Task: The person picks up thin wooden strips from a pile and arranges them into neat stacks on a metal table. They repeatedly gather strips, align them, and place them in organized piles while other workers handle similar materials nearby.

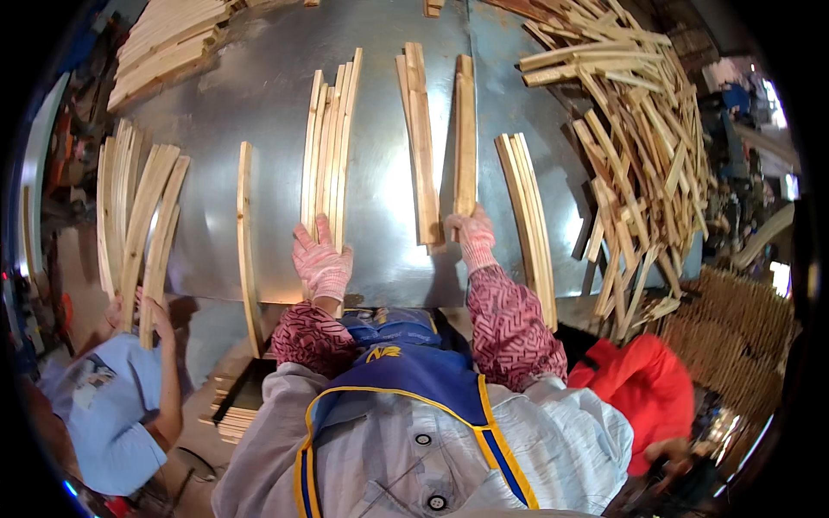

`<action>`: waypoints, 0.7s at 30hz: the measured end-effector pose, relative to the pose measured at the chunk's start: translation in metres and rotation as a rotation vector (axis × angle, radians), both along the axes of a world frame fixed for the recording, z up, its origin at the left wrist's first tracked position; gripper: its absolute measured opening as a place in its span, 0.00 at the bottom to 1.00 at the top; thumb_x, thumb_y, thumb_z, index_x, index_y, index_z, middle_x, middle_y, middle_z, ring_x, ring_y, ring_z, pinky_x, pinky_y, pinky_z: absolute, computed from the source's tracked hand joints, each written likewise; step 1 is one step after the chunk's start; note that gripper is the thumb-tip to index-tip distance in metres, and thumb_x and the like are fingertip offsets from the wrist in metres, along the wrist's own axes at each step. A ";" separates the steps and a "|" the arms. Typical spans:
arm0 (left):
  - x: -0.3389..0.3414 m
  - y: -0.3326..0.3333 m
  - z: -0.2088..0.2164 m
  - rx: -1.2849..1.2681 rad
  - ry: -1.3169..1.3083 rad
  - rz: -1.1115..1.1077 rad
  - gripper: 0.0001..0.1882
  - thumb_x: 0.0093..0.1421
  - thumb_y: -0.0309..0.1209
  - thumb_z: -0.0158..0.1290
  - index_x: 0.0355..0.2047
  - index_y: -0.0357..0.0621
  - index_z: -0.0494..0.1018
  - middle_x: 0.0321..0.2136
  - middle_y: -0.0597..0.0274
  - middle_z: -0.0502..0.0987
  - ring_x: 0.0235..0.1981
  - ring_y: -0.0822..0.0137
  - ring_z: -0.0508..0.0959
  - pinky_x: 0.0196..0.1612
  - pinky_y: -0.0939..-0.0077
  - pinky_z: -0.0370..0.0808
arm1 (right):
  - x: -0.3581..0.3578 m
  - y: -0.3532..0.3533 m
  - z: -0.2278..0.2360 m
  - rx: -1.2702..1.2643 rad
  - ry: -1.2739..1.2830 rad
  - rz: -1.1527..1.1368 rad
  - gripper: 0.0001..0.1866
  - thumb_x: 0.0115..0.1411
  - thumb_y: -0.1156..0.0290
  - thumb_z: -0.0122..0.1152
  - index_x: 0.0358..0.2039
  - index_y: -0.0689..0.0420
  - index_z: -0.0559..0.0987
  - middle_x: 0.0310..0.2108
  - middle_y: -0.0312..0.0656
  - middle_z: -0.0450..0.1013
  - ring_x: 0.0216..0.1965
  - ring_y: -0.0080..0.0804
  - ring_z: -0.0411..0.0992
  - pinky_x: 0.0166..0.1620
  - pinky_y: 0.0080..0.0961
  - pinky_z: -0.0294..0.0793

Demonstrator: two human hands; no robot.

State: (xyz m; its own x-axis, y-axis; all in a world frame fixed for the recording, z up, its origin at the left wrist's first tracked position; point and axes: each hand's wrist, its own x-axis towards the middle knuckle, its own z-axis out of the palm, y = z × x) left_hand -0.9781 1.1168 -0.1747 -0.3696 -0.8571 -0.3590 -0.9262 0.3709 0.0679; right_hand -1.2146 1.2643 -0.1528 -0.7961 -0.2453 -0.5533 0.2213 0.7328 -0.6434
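My left hand (323, 262), in a pale pink glove, lies with fingers spread on the near end of a bundle of wooden strips (332, 147). My right hand (473, 235), gloved alike, is closed round the near end of a wooden strip (465, 129) that points away from me. Just left of that strip, a few more strips (420, 147) lie together on the metal table (389, 281). To the right of my right hand is another small group of strips (525, 216), which reaches over the table's near edge.
A large tangled heap of strips (648, 155) covers the table's right side. Stacked strips (168, 43) lie at the far left. One lone strip (246, 233) overhangs the near edge. At left, a person in light blue (117, 406) handles strips; someone in red (643, 388) is at right.
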 end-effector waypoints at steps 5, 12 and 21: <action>0.003 0.003 -0.006 -0.022 -0.011 0.006 0.46 0.54 0.52 0.55 0.69 0.61 0.47 0.66 0.40 0.47 0.64 0.45 0.54 0.66 0.52 0.49 | -0.119 -0.037 0.045 0.253 0.651 0.335 0.21 0.59 0.52 0.60 0.39 0.60 0.76 0.29 0.46 0.77 0.27 0.40 0.77 0.33 0.37 0.77; -0.003 -0.003 0.004 -0.026 -0.037 -0.027 0.45 0.54 0.54 0.55 0.69 0.60 0.48 0.67 0.40 0.47 0.64 0.45 0.54 0.65 0.53 0.50 | -0.204 -0.131 0.106 -0.038 0.592 0.164 0.51 0.53 0.37 0.61 0.60 0.70 0.61 0.54 0.57 0.70 0.49 0.43 0.74 0.47 0.29 0.77; -0.003 -0.005 0.019 0.100 -0.073 0.029 0.45 0.54 0.54 0.53 0.69 0.63 0.48 0.68 0.44 0.47 0.66 0.47 0.51 0.67 0.54 0.48 | 0.050 -0.046 -0.015 0.247 0.241 0.378 0.35 0.51 0.58 0.68 0.55 0.63 0.68 0.41 0.54 0.75 0.42 0.45 0.76 0.46 0.38 0.77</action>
State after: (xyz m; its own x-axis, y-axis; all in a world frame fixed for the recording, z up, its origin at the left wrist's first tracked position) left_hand -0.9806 1.1121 -0.1553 -0.3148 -0.8259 -0.4677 -0.9403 0.3384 0.0354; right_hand -1.1650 1.2180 -0.1679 -0.7890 -0.4258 -0.4429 -0.2217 0.8696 -0.4411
